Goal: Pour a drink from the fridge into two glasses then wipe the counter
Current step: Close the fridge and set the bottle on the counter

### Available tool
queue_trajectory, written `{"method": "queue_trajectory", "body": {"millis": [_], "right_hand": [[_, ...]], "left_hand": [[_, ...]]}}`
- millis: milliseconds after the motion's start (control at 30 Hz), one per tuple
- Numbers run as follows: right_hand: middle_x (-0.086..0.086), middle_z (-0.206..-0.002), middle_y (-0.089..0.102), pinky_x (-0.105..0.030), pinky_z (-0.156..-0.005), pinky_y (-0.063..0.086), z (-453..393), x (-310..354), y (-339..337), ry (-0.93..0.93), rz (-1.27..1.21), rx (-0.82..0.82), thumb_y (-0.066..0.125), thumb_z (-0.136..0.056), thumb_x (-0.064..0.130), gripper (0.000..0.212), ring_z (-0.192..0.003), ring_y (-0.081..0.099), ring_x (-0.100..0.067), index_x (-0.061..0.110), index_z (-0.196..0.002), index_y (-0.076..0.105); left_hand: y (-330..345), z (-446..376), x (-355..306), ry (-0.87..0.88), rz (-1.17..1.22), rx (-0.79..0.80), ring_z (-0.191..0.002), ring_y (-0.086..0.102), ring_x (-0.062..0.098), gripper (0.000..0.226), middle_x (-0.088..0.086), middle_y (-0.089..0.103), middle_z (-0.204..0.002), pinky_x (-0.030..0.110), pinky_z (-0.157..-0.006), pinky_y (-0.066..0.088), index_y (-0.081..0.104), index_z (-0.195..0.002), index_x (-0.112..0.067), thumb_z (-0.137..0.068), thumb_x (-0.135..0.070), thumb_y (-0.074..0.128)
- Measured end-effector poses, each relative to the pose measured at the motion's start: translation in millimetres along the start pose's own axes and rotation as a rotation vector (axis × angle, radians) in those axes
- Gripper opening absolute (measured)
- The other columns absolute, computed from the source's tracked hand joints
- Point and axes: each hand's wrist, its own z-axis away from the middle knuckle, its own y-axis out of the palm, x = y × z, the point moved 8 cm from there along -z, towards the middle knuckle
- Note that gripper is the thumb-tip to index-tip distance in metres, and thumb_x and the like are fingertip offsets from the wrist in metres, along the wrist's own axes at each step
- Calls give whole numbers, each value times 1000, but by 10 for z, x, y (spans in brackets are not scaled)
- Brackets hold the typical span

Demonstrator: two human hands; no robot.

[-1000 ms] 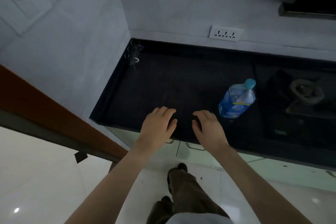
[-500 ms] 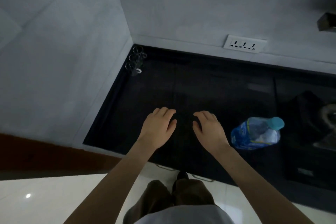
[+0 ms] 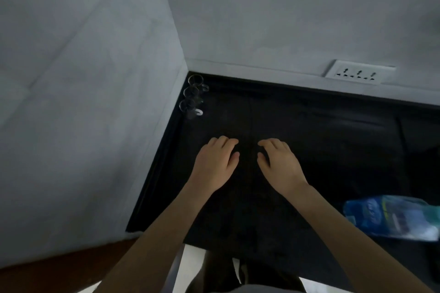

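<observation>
My left hand (image 3: 215, 164) and my right hand (image 3: 279, 165) hover palm down, side by side, over the black counter (image 3: 321, 145); both are empty with fingers loosely spread. A clear plastic bottle (image 3: 392, 217) with a blue label stands at the right edge of view, blurred, its top cut off by the frame. Three clear glass cups with handles (image 3: 192, 96) stand in a row in the counter's far left corner, against the wall. The hands are well short of the cups and to the left of the bottle.
A grey wall (image 3: 83, 102) borders the counter on the left and at the back. A white socket strip (image 3: 357, 75) sits on the back wall. A brown door frame edge (image 3: 59, 261) and pale floor lie at the lower left.
The view has swung left and closer to the counter; the bottle has slid toward the right edge of the frame and the stove has left it. Both hands keep their pose.
</observation>
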Motion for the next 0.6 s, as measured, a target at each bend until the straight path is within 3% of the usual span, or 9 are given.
{"method": "queue_trajectory", "body": {"millis": [167,300,433,600], "right_hand": [[-2,-130,56,-35,-97,48,-588,322,68,-53,-32,-36,51,-98,22,36,-120,51,-20,14,-133,52],[-1,-134,53,-30,-98,45,-1034,567,228,-106,-66,-29,50,-98,23,38,-122,49,-17,16,-136,49],[-2,-134,53,-30,-96,44,-1398,693,461,-117,-116,2,52,-98,23,40,-121,49,-18,16,-137,48],[-5,-129,56,-29,-95,44,-1711,740,893,-75,-211,75,57,-95,21,45,-118,50,-20,15,-138,48]], "left_hand": [[-214,-291,459,-50,11,-88,-105,58,17,37,1,62,-120,28,-83,49,55,-130,-15,-96,-30,51],[-297,-484,865,-120,23,-160,-105,58,17,34,2,62,-118,29,-82,51,57,-127,-13,-96,-28,54],[-222,-602,1181,-187,35,-209,-95,58,14,28,1,62,-110,24,-74,50,59,-119,-14,-94,-26,56],[14,-675,1521,-349,139,-240,-102,56,16,32,2,59,-115,21,-77,45,56,-123,-12,-92,-20,60]]}}
